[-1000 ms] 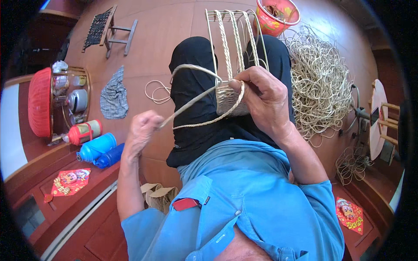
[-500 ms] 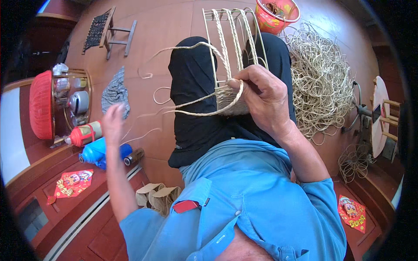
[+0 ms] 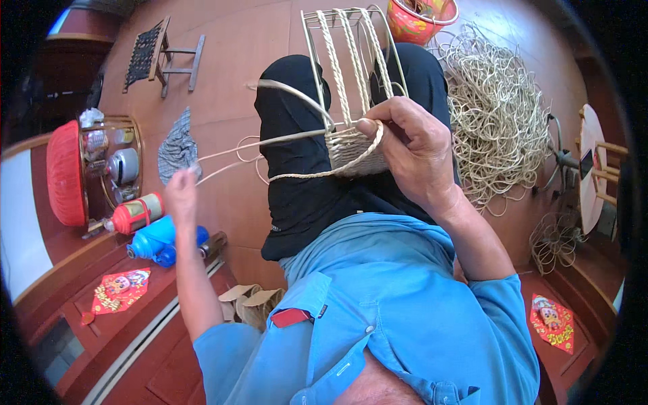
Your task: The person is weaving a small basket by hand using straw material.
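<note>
Over brown floor [image 3: 236, 61], the right hand [image 3: 415, 145] pinches twisted cord [image 3: 351, 167] at the woven frame [image 3: 343, 150]; well left, the left hand [image 3: 181, 196] grips a strand [image 3: 290, 138]. Even pulling should help.

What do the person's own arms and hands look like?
Short, plain blue sleeves leave both forearms bare. The left hand and right hand wear no gloves, and no watch or bracelet shows. The left hand looks a little blurred.
</note>
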Motion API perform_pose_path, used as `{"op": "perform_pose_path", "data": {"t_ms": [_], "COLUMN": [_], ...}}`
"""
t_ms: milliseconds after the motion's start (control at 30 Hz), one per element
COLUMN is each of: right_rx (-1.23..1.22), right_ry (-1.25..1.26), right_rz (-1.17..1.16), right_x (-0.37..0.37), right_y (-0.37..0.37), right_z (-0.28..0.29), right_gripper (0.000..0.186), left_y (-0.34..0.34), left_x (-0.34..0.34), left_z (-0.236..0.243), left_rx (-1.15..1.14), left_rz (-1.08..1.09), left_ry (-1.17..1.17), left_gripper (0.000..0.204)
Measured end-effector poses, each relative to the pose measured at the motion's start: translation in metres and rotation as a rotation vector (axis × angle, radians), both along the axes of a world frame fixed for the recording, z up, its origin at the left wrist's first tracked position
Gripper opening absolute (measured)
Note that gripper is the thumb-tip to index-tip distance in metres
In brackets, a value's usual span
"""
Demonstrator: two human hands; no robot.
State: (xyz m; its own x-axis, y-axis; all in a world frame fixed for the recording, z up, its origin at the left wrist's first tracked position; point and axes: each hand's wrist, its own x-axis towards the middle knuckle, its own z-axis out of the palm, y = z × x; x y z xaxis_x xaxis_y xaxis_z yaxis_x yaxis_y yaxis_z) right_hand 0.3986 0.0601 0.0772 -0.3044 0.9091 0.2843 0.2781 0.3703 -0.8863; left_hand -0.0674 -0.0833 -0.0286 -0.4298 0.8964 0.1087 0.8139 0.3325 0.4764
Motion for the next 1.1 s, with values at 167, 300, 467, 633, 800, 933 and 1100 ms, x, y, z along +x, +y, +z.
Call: {"op": "perform_pose_path", "data": {"t_ms": [167, 300, 467, 633, 800, 933, 1100], "right_rx": [0.044, -0.001, -0.021, -0.123, -0.077, -0.08, 0.035], "right_ry": [-0.023, 0.053, -0.009, 0.03, 0.024, -0.059, -0.089], "right_rz": [0.001, 0.002, 0.017, -0.016, 0.004, -0.023, -0.037], "right_x": [0.004, -0.001, -0.004, -0.002, -0.006, 0.003, -0.003], "right_y": [0.002, 0.002, 0.003, 0.002, 0.005, 0.005, 0.007], "right_z": [0.0, -0.002, -0.003, -0.005, -0.005, -0.002, 0.007], "right_gripper": [0.009, 0.009, 0.009, 0.009, 0.009, 0.009, 0.007], "left_y": [-0.107, -0.158, -0.076, 0.049, 0.049, 0.037, 0.025], "left_x": [-0.157, -0.204, -0.134, 0.166, 0.217, 0.126, 0.146], "left_z": [0.032, 0.049, 0.021, 0.086, 0.057, 0.05, 0.124], "left_rx": [-0.45, -0.647, -0.343, 0.032, 0.092, -0.023, 0.07], "left_rz": [0.676, 0.999, 0.188, -0.297, -0.552, -0.06, -0.196], "left_ry": [0.483, 0.479, 0.248, -0.398, -0.151, -0.051, 0.04], "left_gripper": [0.045, 0.047, 0.04, 0.032, 0.011, 0.02, 0.015]}}
